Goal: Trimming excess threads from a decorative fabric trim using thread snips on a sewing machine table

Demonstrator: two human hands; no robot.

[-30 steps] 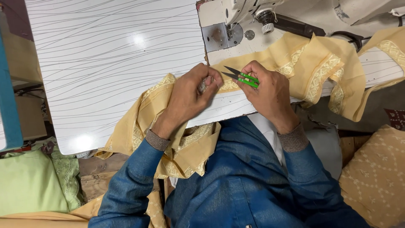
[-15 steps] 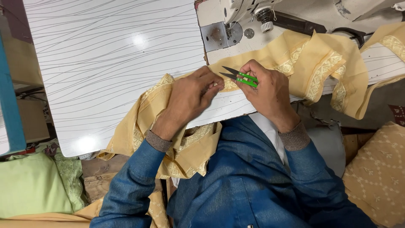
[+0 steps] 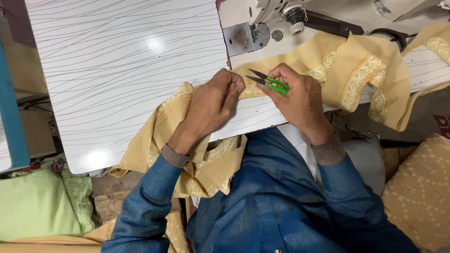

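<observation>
A pale yellow embroidered fabric (image 3: 347, 65) lies draped across the white table (image 3: 126, 61) and hangs off its front edge. My left hand (image 3: 211, 105) pinches a fold of this fabric near the table's front. My right hand (image 3: 297, 98) grips small green-handled thread snips (image 3: 269, 82). Their dark blades are parted and point left, toward my left fingertips. The two hands nearly touch over the fabric's embroidered border.
A white sewing machine (image 3: 272, 23) with a metal plate stands at the back, just beyond the hands. Green cloth (image 3: 37, 206) is piled at the lower left, and yellow patterned cloth (image 3: 422, 187) at the lower right. A blue upright edge (image 3: 9, 107) stands at the far left.
My left hand has shifted slightly along the fabric fold, closer to the snips. The right hand keeps the snips in about the same place.
</observation>
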